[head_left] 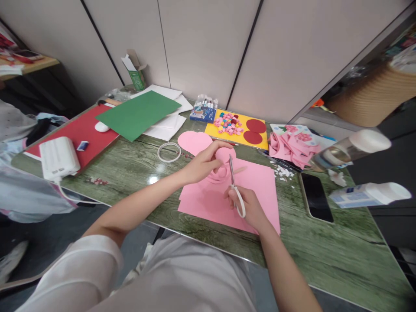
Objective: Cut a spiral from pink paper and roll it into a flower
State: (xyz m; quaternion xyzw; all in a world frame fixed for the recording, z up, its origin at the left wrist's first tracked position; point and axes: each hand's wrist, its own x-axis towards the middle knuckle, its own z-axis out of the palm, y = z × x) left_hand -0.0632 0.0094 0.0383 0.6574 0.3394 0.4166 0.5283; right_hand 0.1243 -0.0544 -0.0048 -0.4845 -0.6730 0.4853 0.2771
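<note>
Between thumb and fingers, my left hand (206, 164) pinches a small round piece of pink paper (225, 154). White-handled scissors (239, 201) are gripped in my right hand (248, 206), and their blades point away from me at the right edge of the pink piece. Whether the blades touch the paper is hard to make out. Below both hands lie large pink paper sheets (214, 206). A curled pink paper strip (218, 174) rests on them under my left hand. Pink paper circles (194, 142) lie just beyond my left wrist.
Yellow paper (238, 139) at the back bears colourful pompoms (228, 124) and dark red circles (253, 137). Pink scraps (290, 147), a phone (316, 197) and bottles (370, 194) are at right. A tape roll (169, 152), green sheet (139, 113) and white power bank (59, 157) lie left.
</note>
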